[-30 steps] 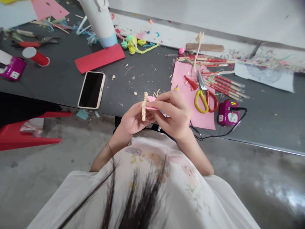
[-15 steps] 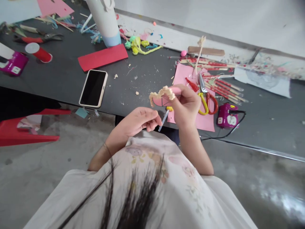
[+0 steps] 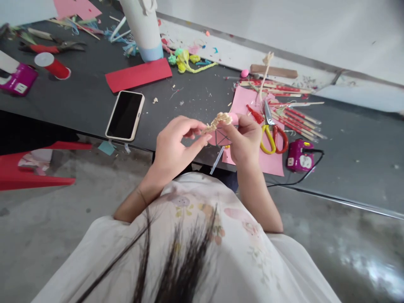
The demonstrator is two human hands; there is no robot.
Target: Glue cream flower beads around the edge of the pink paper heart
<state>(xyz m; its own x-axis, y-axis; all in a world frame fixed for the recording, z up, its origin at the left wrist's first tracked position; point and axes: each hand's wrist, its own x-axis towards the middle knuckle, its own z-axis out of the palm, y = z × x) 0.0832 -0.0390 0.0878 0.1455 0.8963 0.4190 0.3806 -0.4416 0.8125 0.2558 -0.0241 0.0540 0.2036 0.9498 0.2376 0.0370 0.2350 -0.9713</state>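
Observation:
Between thumb and fingers, my right hand [image 3: 248, 136] holds a pink rounded paper piece [image 3: 223, 139] marked with dark crossing lines. A cream, knobbly strip [image 3: 218, 121] runs along its upper edge, partly under my right thumb. My left hand [image 3: 176, 143] closes its thumb and forefinger on the left end of that strip; the fingertips hide the exact contact. Just below the paper piece, a clear narrow stick [image 3: 217, 160] juts over the table edge. Scissors [image 3: 274, 136] with yellow and red handles lie right of my right hand on a pink sheet [image 3: 243, 94].
A phone [image 3: 125, 115], red card strip [image 3: 139, 75] and pale bottle [image 3: 145, 31] stand left of centre. Further left are a red thread spool [image 3: 58, 69] and pliers [image 3: 52, 47]. Red-patterned sticks [image 3: 296, 120] and a corded purple device [image 3: 299, 155] lie right.
My left hand has risen and turned, and its fingertips now close on the strip's left end. My right hand still holds the pink piece, which has tilted to show more lines.

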